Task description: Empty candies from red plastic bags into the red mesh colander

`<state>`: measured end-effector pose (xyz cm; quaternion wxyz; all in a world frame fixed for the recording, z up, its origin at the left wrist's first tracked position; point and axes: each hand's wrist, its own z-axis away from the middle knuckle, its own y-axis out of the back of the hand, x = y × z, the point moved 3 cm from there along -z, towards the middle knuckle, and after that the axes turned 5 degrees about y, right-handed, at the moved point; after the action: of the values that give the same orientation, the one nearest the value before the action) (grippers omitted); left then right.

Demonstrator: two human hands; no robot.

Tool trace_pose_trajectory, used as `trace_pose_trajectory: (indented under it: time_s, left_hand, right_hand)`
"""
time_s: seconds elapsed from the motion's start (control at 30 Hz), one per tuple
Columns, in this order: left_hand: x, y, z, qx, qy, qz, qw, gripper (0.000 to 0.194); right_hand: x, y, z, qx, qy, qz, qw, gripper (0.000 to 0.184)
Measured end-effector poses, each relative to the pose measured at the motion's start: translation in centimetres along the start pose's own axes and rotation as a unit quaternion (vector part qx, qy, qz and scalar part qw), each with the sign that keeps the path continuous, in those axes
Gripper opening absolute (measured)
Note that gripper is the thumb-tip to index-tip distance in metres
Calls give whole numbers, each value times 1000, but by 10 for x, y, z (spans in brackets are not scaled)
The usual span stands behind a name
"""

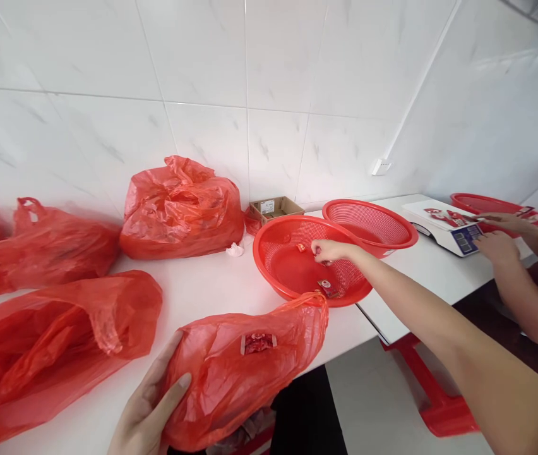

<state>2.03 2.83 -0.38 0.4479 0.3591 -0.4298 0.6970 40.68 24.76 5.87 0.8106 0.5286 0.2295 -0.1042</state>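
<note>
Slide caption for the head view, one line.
Left hand holds a translucent red plastic bag; right hand reaches into a round red perforated plastic basket.

Head camera: worn on the person's head, looking forward and steeply enough down to see into the round red perforated plastic basin (273, 243), just right of centre.
White flat tabletop (193, 278): viewed from above its near side, running from near left to far right.
Bare left hand (143, 411): close below the lens, cut by the bottom edge.
Glossy white grey-veined tiled wall (203, 57): faced beyond the tabletop, filling the upper part.
White box-shaped electronic scale (418, 212): farther off, at right, seen obliquely.
</note>
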Motion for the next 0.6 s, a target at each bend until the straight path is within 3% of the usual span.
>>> trace_pose_trajectory:
  time_s: [0.1, 0.13, 0.2, 0.23, 0.3, 0.37, 0.43, 0.5, 0.6]
  left_hand:
    - [1, -3, -1, -7, -11, -1, 1000, 74]
    - [2, -6, -1, -6, -15, 3, 1000, 73]
    - [3, -14, 1, -2, -19, 11, 1000, 72]
    - [4, -17, 1, -2, -22, 14, 1000, 71]
    - [6, -22, 4, -10, -28, 12, 999, 72]
    - [7, -23, 8, -15, -40, 1, 999, 75]
    - [8, -20, 12, -14, -49, -10, 999, 78]
    - [9, -16, 16, -8, -51, -13, 999, 78]
    - [12, -6, 18, 10, -65, -25, 998, 73]
  right_hand:
    - [-53, 1, 28, 32, 127, -106, 986, 15]
    - [-76, -7, 41, 19, 202, -173, 964, 20]
    - [-119, -39, 65, -45, 298, -242, 922, 27]
    - [-137, -62, 75, -91, 333, -223, 912, 23]
    - [-165, -109, 83, -96, 399, -119, 904, 16]
    - [-177, -147, 76, -32, 415, -9, 909, 11]
    - [-179, -167, 61, -10, 413, 41, 910, 9]
    - [-175, -167, 48, -8, 402, 29, 915, 6]
    - [-165, -147, 38, 18, 378, 25, 925, 8]
